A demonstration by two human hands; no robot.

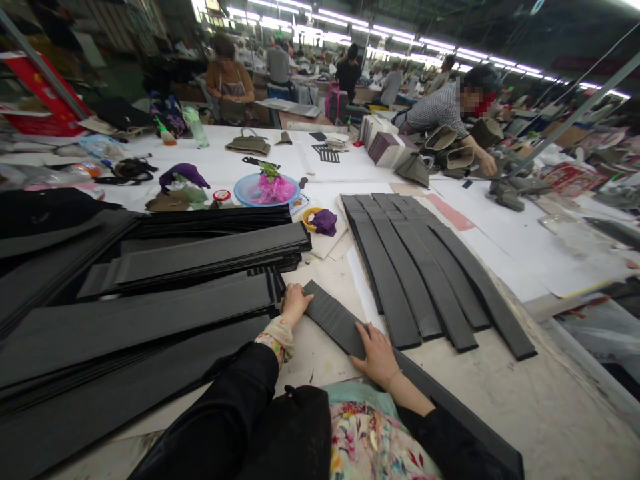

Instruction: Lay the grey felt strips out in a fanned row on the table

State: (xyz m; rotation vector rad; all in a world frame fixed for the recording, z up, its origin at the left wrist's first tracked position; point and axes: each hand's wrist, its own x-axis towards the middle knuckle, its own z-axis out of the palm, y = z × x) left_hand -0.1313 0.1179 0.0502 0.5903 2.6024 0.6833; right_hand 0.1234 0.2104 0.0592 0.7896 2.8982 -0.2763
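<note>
A long dark grey fabric strip (330, 317) lies slantwise on the table in front of me, its far end creased crosswise. My left hand (296, 305) is closed at that far end, fingers curled against the strip's corner. Farther down the same strip, my right hand (377, 355) rests flat with its fingers apart, and the forearm covers part of the strip. To the right, several similar strips (400, 267) lie side by side, overlapping at their far ends. Piles of dark strips (200, 300) stand to the left, close to my left hand.
Beyond the strips are a blue basin (243, 190) with a pink bag, a yellow bowl (309, 219) with purple cloth, and a green bottle (195, 127). A co-worker (440, 107) leans over the far right of the table; another person (230, 77) is across it.
</note>
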